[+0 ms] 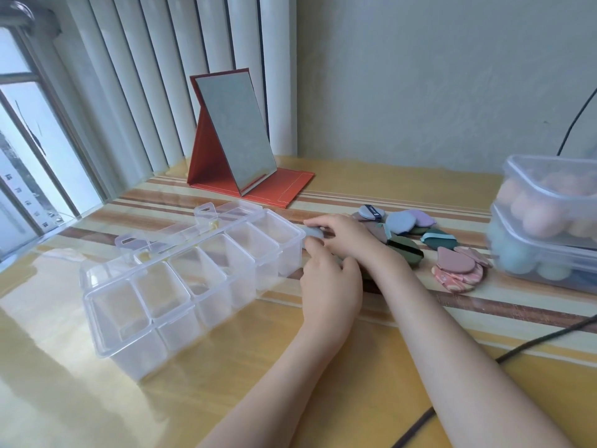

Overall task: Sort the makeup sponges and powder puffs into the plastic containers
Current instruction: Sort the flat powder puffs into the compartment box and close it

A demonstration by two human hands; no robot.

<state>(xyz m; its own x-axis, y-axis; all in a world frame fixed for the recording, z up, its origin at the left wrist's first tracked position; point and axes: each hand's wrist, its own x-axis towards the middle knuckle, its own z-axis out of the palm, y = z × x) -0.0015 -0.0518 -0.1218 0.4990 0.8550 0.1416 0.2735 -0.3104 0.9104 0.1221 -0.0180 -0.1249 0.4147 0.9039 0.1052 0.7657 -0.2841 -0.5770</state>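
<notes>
A clear plastic organizer [97,305] with several empty compartments lies open on the table, its lid folded back behind it. Just beyond its right end, my right hand [342,234] pinches a pale grey-blue powder puff [311,233]. My left hand [329,286] is just below, fingers curled against the same puff; how firmly it grips is hidden. A heap of flat powder puffs [420,234] in blue, lilac, green and pink lies right of my hands.
Two stacked clear lidded boxes [549,202] full of round sponges stand at the right edge. A red folding mirror [235,137] stands at the back. A black cable [484,367] crosses the table front right. Window and blinds on the left.
</notes>
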